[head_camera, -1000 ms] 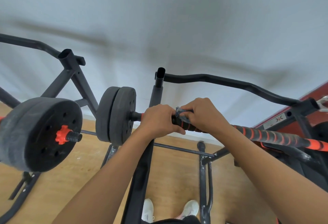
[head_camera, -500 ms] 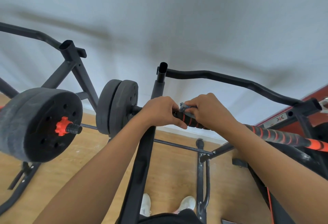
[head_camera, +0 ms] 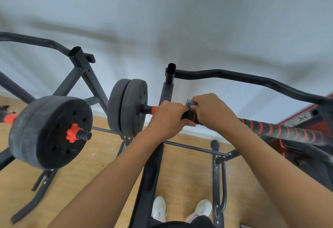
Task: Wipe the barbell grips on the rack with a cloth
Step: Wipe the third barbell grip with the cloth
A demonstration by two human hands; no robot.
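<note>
Wiping step is in hand, at the left end of the grip. Your left hand (head_camera: 168, 119) curls over the barbell (head_camera: 288, 132) just inboard of the weight plates (head_camera: 128, 106), steadying it on the rack (head_camera: 166, 90). Your right hand (head_camera: 212, 112) sits touching the left, fingers wrapped round the bar with the grey cloth (head_camera: 191, 103) bunched under them; only a small tuft of cloth shows above the knuckles, so you cannot tell how much of it lies against the grip. The black grip with red spiral bands (head_camera: 281, 131) runs off to your right, bare of any hand. Next move, as I judge it: keep the left hand as anchor and draw the cloth rightward along the banded length, turning the wrist so the underside gets covered too. Keep the cloth spread, not balled.
</note>
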